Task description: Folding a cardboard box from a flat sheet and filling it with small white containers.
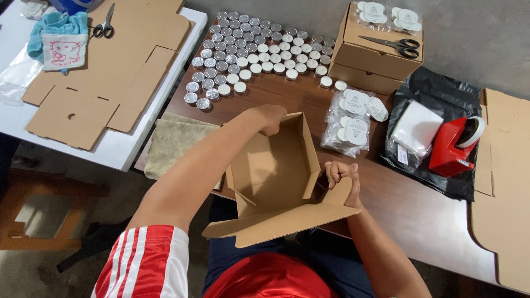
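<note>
A brown cardboard box (276, 165) sits half folded on the brown table (408, 209) in front of me, its lid flap hanging open towards me. My left hand (269, 117) grips the box's far wall at the top left corner. My right hand (342, 175) is closed on the right side flap, next to the lid's edge. The inside of the box is empty.
Several tealight candles (259, 52) stand in rows at the back. Bagged candles (353, 118) lie right of the box. Stacked boxes (375, 52) carry scissors (395, 45). A red tape dispenser (455, 143) rests on a black bag. Flat cardboard (110, 72) covers the white table.
</note>
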